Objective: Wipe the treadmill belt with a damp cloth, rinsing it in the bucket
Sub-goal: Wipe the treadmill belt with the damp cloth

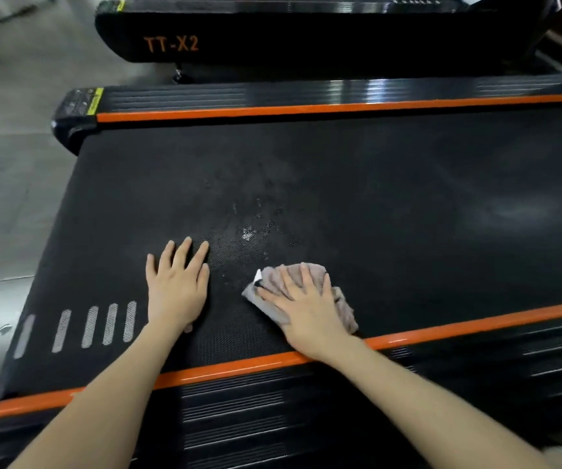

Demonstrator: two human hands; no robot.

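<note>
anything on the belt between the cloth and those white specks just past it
Nothing visible. The cloth lies under the right hand, and only bare belt separates it from the white specks. The left hand rests aside.

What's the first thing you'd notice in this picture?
Two hands on the wide black treadmill belt: the right hand presses a crumpled greyish cloth near the close orange rail, the left hand lies flat beside it. Behind, orange letters TT-X2 stand out on another black machine.
</note>
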